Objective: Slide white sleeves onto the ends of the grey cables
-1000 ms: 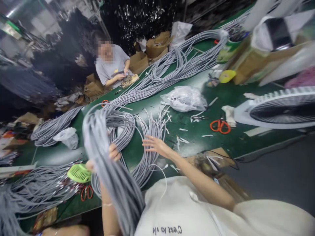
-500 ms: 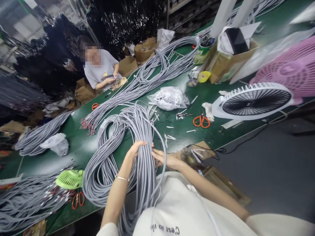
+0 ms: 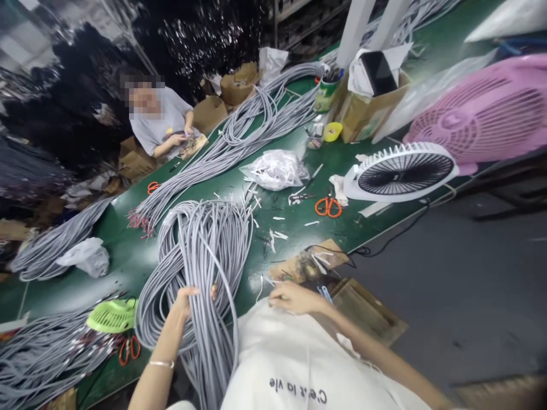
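Observation:
A thick bundle of grey cables (image 3: 205, 256) lies looped on the green table (image 3: 128, 256) and hangs over its near edge toward my lap. My left hand (image 3: 188, 299) grips this bundle near the table edge, fingers wrapped round several strands. My right hand (image 3: 293, 297) is drawn back to the table edge beside the bundle, fingers curled in a pinch on something thin and white that I cannot make out.
Orange scissors (image 3: 328, 206), a clear plastic bag (image 3: 276, 169), a white fan (image 3: 401, 171) and a pink fan (image 3: 482, 114) sit to the right. A green fan grille (image 3: 111, 315) and more scissors (image 3: 128, 348) lie left. Another person (image 3: 160, 122) works across the table among further cable bundles (image 3: 239, 136).
The cable bundle came down from a raised position onto the table. My left hand slid lower along it. My right hand let go of the bundle and pulled back to the table edge.

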A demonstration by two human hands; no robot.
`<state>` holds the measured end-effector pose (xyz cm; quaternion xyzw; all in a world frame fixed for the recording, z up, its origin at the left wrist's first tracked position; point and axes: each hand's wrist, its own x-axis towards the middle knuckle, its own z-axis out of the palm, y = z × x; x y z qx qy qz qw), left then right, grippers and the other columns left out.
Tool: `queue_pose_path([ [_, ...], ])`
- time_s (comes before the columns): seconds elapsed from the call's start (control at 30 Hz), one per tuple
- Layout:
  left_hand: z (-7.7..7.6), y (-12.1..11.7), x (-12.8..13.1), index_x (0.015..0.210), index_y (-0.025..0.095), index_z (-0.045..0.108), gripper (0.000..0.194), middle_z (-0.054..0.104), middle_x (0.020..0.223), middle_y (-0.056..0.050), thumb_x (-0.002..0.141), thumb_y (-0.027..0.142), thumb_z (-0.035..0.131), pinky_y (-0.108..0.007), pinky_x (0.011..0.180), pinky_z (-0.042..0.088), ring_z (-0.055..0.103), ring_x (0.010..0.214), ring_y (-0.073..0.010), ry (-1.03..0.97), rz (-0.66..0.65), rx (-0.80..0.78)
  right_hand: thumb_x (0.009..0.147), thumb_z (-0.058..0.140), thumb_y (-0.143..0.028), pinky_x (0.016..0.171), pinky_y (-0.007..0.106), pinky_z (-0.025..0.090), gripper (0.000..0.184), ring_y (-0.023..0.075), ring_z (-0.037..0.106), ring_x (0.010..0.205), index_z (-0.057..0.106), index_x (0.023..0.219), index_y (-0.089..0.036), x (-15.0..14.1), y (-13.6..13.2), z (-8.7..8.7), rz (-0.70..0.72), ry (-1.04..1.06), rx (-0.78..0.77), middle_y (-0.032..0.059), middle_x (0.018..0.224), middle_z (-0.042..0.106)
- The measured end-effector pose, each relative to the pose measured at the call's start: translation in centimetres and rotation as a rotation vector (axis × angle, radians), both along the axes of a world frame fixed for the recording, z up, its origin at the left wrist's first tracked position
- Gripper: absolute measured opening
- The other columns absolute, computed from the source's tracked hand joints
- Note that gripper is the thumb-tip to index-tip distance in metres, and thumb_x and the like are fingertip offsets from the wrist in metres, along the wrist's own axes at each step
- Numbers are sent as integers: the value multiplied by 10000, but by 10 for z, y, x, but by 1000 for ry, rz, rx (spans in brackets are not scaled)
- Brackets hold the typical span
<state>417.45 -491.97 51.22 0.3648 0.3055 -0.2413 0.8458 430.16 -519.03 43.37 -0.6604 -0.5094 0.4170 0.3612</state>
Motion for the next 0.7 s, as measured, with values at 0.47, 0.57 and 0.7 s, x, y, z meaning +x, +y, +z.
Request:
queue_pose_path([
  [0.47, -24, -36, -15, 725, 126, 589, 297, 588, 631, -43, 463, 267, 589, -319, 617, 505, 589, 637, -193, 45, 53, -19, 869, 411, -280, 765, 274, 416, 290, 177, 594, 810, 672, 856, -156, -6, -67, -8, -97, 82, -123, 89, 854, 663],
  [0.57, -26, -39, -17, 732, 120, 602, 321, 622, 663, -79, 460, 291, 595, -347, 628, 506, 614, 699, -243, 87, 32, -19, 853, 409, -254, 665, 264, 400, 296, 164, 559, 685, 629, 674, -170, -7, -86, -7, -131, 28, -293, 60, 676, 623],
  [0.7, -32, -43, -19, 731, 105, 625, 347, 658, 700, -106, 443, 297, 611, -316, 585, 490, 629, 717, -256, 155, 10, 12, 719, 521, -161, 518, 242, 346, 192, 146, 515, 553, 582, 539, -190, -14, -126, -10, -83, 69, -521, 49, 570, 574],
])
